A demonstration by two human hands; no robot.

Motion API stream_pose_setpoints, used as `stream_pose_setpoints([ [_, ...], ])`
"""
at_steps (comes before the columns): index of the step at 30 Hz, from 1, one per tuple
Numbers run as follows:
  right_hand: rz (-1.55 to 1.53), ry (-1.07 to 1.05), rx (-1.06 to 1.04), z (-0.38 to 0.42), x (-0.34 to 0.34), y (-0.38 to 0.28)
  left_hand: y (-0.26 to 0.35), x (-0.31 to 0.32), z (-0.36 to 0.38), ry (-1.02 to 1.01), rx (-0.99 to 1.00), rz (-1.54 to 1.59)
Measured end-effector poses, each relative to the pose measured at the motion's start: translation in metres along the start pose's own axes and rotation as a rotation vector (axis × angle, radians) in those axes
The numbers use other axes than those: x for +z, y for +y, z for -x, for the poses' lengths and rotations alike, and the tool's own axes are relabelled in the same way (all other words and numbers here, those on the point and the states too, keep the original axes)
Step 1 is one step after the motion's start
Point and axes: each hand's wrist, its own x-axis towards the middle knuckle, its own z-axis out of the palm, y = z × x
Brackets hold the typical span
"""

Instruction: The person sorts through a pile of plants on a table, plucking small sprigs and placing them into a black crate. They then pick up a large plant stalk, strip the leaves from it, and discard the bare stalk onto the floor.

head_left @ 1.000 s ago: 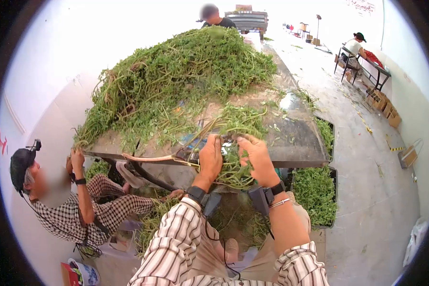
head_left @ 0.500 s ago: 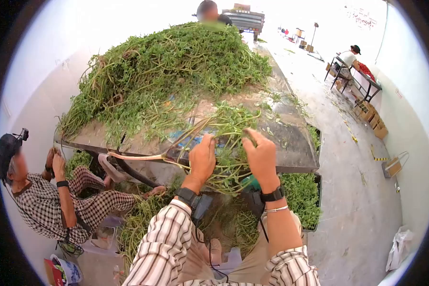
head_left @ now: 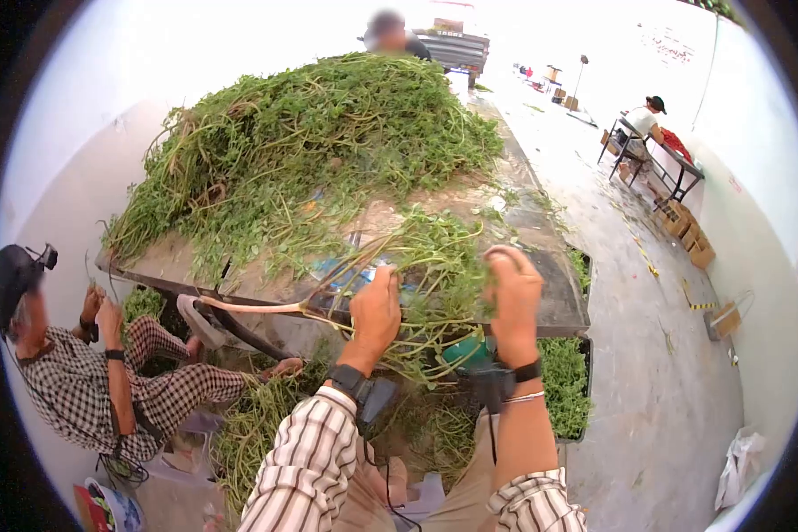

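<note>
Green stem bunch (one), two hands' grip, left hand, right hand

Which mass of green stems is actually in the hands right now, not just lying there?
The small loose bundle of green leafy stems at the table's near edge, gripped by left hand and right hand. The big heap of greens lies untouched behind.

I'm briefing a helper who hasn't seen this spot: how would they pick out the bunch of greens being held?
Find the long table heaped with a big pile of greens. At its near edge, the left hand and right hand grip a small bunch of stems. Unlike the pile, it is lifted and spread between two hands.
</note>
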Motion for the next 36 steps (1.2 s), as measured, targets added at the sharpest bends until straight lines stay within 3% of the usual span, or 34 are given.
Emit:
stream_pose_setpoints([
  [1,0.005,-0.01,0.003,0.0,-0.002,-0.006,0.0,0.0,0.0,-0.002,-0.004,-0.013],
  [3,-0.309,-0.005,0.093,0.0,-0.005,-0.014,0.002,-0.002,0.001,-0.005,-0.023,0.017],
  [7,-0.35,-0.111,0.133,-0.008,-0.006,0.01,0.0,0.0,0.002,0.023,-0.007,0.077],
  [10,-0.147,-0.13,0.148,-0.004,0.009,0.015,0.0,-0.002,0.002,-0.009,-0.011,0.044],
  [12,0.326,-0.178,-0.287,-0.004,0.02,0.022,0.001,-0.003,0.002,-0.011,-0.006,0.018],
  [16,0.608,-0.171,-0.335,0.003,0.032,0.031,0.003,-0.004,0.001,-0.021,0.018,-0.006],
  [17,0.692,-0.151,-0.436,0.002,0.031,0.037,0.002,-0.004,0.001,-0.019,0.019,-0.005],
  [24,0.768,-0.182,-0.508,0.002,0.031,0.03,0.003,-0.005,0.001,-0.023,0.038,-0.039],
  [26,0.6,-0.077,-0.603,0.003,0.032,0.028,0.004,-0.007,0.001,-0.065,0.062,-0.059],
  [28,0.606,0.002,-0.537,-0.006,0.018,0.022,0.006,-0.006,0.0,-0.023,0.017,-0.014],
  [30,0.061,0.103,-0.082,-0.021,-0.004,0.016,0.006,-0.007,0.0,-0.035,0.014,-0.018],
  [33,-0.103,0.068,0.101,-0.013,-0.01,-0.011,0.003,-0.005,0.0,0.006,0.077,-0.047],
  [36,-0.068,-0.041,0.053,-0.015,-0.006,0.006,0.012,-0.011,-0.001,-0.017,0.078,-0.018],
])
